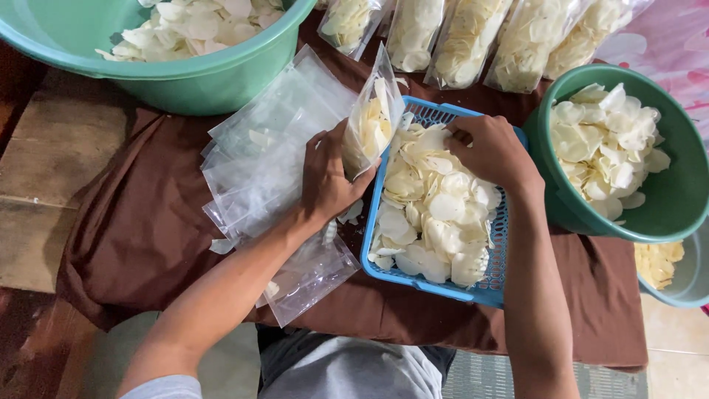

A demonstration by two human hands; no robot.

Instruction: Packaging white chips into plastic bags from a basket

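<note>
Fingers of the left hand (329, 177) wrap the lower part of a clear plastic bag (371, 122), partly filled with pale chips and held upright at centre frame, its mouth tilted toward the blue basket (493, 284) — a posture that keeps the opening close to the supply. Fingers of the right hand (491, 151) are curled downward, pinching into the heap of pale sliced chips (436, 210) at the basket's upper end; whether any slices are actually gripped cannot be told, since the knuckles hide the fingertips. The left forearm enters from lower left, wrist bent inward; the right forearm rises almost vertically from the lower edge, wrist flexed over the basket. Left of the basket a fanned stack of empty clear bags (266, 159) lies on the brown cloth (140, 222), within the left hand's reach. Along the top edge, filled bags (473, 37) stand in a row. A green bowl (683, 199) at right and a large green basin (214, 81) at upper left both hold more chips.
</note>
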